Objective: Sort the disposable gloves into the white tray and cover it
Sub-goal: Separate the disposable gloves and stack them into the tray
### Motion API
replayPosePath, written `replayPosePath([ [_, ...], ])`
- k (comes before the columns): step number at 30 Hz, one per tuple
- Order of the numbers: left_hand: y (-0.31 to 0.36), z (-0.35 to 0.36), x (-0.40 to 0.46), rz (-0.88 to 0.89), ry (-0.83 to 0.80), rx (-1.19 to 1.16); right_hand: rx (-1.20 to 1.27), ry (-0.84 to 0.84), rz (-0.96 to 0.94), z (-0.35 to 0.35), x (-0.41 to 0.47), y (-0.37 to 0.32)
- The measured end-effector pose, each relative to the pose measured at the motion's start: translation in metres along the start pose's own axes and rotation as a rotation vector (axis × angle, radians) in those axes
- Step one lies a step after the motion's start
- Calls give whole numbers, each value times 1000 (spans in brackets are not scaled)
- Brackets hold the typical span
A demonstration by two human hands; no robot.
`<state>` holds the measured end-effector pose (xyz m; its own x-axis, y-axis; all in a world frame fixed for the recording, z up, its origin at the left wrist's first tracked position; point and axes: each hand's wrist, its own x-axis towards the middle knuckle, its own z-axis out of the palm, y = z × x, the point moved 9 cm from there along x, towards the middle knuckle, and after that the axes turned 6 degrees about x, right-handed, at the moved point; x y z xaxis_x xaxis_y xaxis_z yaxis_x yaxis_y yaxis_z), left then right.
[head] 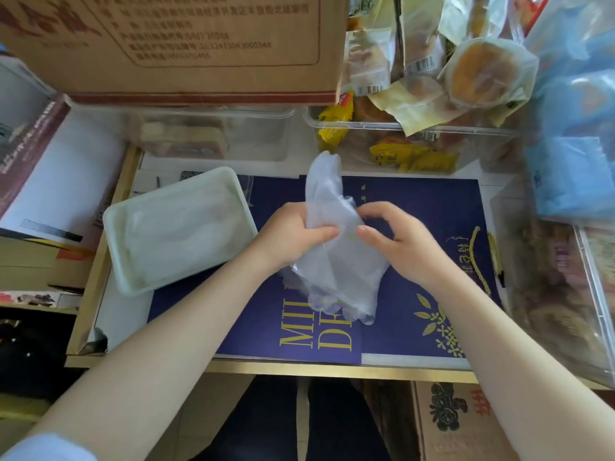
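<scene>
Mid-task: my left hand [293, 234] and right hand [396, 241] both pinch a clear disposable glove [336, 254] above the table [416, 207]. White tray [114, 221] at left looks partly filled, still uncovered; no lid visible.
</scene>
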<state>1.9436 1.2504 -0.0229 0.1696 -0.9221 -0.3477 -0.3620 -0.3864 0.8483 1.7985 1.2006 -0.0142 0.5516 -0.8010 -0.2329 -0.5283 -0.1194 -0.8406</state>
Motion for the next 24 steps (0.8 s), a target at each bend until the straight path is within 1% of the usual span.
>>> replayPosePath([
  [2, 0, -3, -2, -2, 44, -24, -5, 16, 4, 13, 7, -11],
  [3, -3, -7, -4, -14, 100, -56, 19, 45, 27, 16, 9, -11],
  [5, -6, -26, -11, 9, 293, -40, 65, 126, 79, 16, 11, -9],
  [6, -1, -38, -18, 93, 414, 39, 60, 166, 97, 14, 11, -9],
  [7, 9, -48, -28, 225, 517, 165, 39, 197, 114, 13, 10, -10],
  [8, 20, -49, -38, 371, 578, 317, 9, 211, 122, 13, 10, -11],
  [9, 28, -44, -45, 491, 581, 446, -31, 208, 111, 14, 9, -16],
  [10, 32, -34, -47, 568, 526, 523, -64, 196, 98, 17, 10, -20],
  [11, 32, -25, -47, 585, 434, 544, -91, 180, 85, 20, 10, -25],
  [13, 22, -15, -40, 490, 240, 468, -135, 138, 39, 27, 12, -36],
  [14, 18, -17, -39, 452, 197, 430, -144, 114, 4, 30, 13, -43],
  [17, 11, -34, -38, 436, 214, 408, -178, 39, -110, 39, 16, -64],
  [20, -3, -37, -36, 341, 77, 345, -149, -4, -159, 46, 20, -77],
  [21, -9, -39, -36, 290, 44, 279, -110, -5, -163, 47, 21, -80],
  [22, -14, -41, -37, 235, 27, 163, -54, -9, -157, 49, 22, -82],
  [24, -19, -47, -41, 135, 15, -170, 85, -32, -127, 54, 22, -85],
])
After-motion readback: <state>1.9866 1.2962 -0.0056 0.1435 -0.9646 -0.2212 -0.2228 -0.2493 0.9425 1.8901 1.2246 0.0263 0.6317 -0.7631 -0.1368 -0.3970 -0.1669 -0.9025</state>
